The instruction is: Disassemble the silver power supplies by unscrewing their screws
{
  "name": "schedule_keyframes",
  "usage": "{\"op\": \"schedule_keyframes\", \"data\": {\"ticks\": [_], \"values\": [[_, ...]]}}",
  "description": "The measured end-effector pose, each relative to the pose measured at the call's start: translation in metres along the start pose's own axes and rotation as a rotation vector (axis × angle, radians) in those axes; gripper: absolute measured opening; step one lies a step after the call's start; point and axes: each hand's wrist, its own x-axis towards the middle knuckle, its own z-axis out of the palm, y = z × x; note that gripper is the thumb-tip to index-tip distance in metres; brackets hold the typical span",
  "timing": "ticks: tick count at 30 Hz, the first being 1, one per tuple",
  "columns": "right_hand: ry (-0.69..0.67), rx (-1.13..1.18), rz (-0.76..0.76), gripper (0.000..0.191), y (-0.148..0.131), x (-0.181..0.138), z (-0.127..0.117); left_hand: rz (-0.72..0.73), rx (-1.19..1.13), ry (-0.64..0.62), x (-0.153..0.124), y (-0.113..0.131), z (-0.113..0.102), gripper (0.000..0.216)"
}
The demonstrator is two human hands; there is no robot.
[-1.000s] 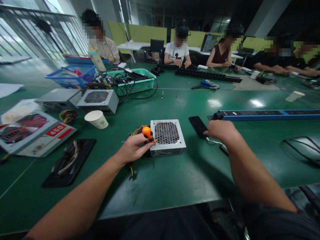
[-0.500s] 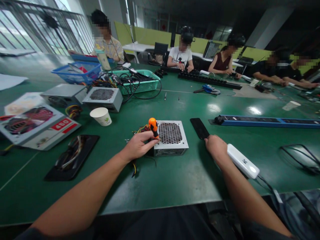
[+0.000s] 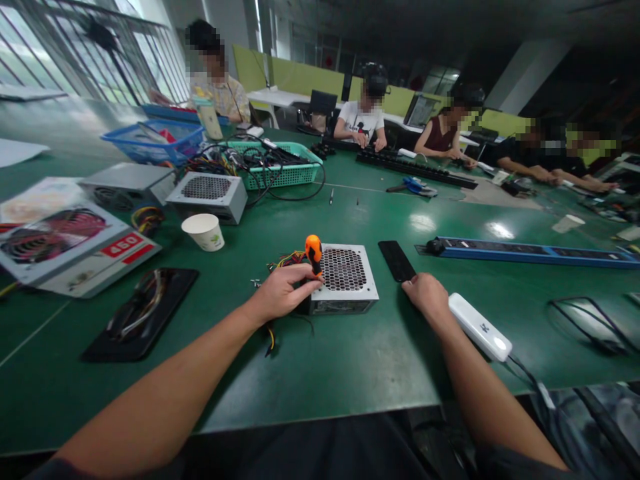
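My left hand (image 3: 286, 293) is closed around the lower part of an orange-and-black screwdriver (image 3: 313, 251), which stands nearly upright. Its tip is hidden behind my fingers, at the left edge of a grey power supply (image 3: 369, 273) with a honeycomb grille on top. Coloured wires (image 3: 290, 259) come out on the power supply's left side. To the right, my right hand (image 3: 427, 297) rests with curled fingers at the near end of a flat black slab (image 3: 396, 260). What those fingers hold, if anything, is hidden.
On the left are a red-labelled power supply (image 3: 80, 250), a black tray with wires (image 3: 100, 347) and a paper cup (image 3: 203, 232). A white device (image 3: 480, 327) lies beside my right forearm. A blue power strip (image 3: 525, 253) lies beyond. Several people sit across the table.
My right hand has shifted slightly left along the near end of the black slab. The screwdriver stays in my left hand at the power supply's edge. The view has turned slightly.
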Motion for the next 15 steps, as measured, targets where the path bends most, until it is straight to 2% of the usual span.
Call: {"op": "schedule_keyframes", "data": {"ticks": [7,15], "values": [[0.14,0.05,-0.046,0.038,-0.002,-0.004,0.015,-0.018,-0.026,0.005,0.0,-0.001,0.001,0.019],[0.13,0.098,-0.077,0.038,0.002,-0.006,0.013,0.001,-0.007,0.012,0.0,-0.001,0.001,0.017]]}}
